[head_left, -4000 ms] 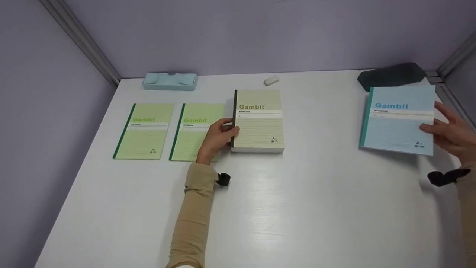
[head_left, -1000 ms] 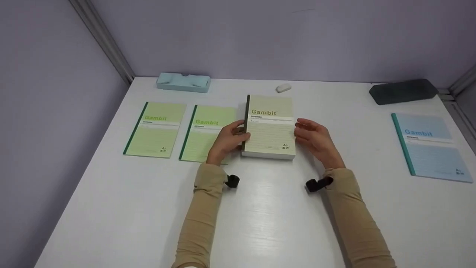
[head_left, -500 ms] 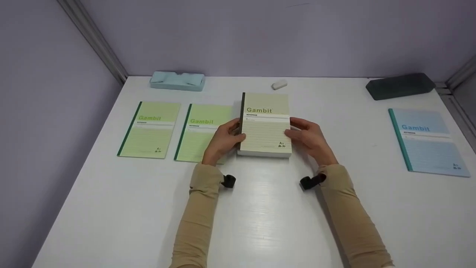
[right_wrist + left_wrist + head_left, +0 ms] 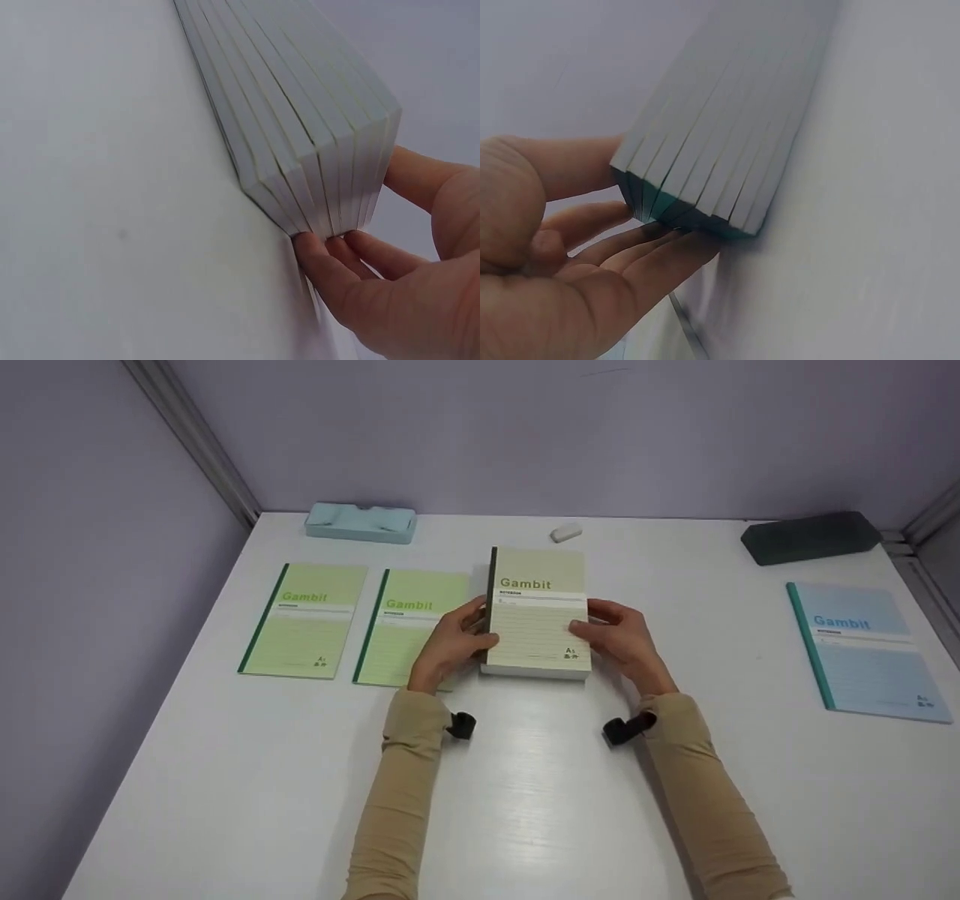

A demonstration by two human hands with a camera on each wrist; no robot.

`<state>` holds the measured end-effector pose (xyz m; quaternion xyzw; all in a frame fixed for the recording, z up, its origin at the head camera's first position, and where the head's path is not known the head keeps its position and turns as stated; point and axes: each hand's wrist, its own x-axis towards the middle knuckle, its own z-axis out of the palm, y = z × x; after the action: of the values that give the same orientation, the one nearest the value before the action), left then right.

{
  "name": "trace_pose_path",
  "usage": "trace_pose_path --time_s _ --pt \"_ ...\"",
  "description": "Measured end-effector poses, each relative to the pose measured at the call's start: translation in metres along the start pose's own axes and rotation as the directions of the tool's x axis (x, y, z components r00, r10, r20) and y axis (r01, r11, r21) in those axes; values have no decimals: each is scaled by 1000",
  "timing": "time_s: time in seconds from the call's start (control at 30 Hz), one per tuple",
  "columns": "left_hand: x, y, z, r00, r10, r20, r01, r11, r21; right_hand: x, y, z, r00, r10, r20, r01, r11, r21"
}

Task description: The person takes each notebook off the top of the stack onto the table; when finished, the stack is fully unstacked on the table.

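Note:
A thick stack of notebooks (image 4: 537,622), the top one pale yellow-green with a dark spine, lies at the middle of the white table. My left hand (image 4: 451,645) holds its spine side, thumb at the top edge and fingers along the spines, as the left wrist view shows. On the opposite side my right hand (image 4: 624,641) grips the page edges, its thumb over the top cover. In the right wrist view several notebooks in the stack (image 4: 300,120) show as layers, with fingertips (image 4: 307,244) against the lower ones. The stack's underside is hidden.
Two green notebooks, one at far left (image 4: 304,622) and one (image 4: 390,652) partly behind my left hand, lie flat. A blue notebook (image 4: 870,660) lies at right. Along the back are a light blue case (image 4: 360,523), a white eraser (image 4: 566,532) and a dark case (image 4: 810,538).
Four seconds ago my right hand held the blue notebook at right; it now lies on the table. The right hand has come to the stack and its thumb has moved onto the cover.

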<state>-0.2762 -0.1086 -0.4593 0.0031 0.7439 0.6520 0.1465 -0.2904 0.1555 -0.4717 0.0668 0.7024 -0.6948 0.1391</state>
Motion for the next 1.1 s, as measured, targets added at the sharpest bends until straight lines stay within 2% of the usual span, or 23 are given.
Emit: trace_pose_path --time_s 0.1,0.27,0.53,0.73,0.83,0.97,1.1 --pt "0 1 0 1000 -13 1 14 999 -29 0 0 0 1000 -1 7 1 1000 -17" --pt "-2 3 -2 1000 5 26 -3 998 -62 3 -1 0 1000 10 -1 -10 999 -38" --pt "-4 1 0 994 46 94 -50 998 45 9 -5 -6 999 32 -34 -35 996 -77" --pt "-4 -1 -2 997 52 62 -54 998 26 12 -11 -3 996 23 -81 -31 995 -100" --pt "-3 0 -3 997 48 67 -48 999 -3 12 -15 -1 994 22 -105 -33 994 -103" --pt "-3 0 -3 997 29 67 -26 998 -52 11 -17 -2 994 2 -105 -12 996 -94" --pt "-4 0 -3 998 22 56 -19 998 -56 10 -17 -4 995 -35 -97 27 996 -83"
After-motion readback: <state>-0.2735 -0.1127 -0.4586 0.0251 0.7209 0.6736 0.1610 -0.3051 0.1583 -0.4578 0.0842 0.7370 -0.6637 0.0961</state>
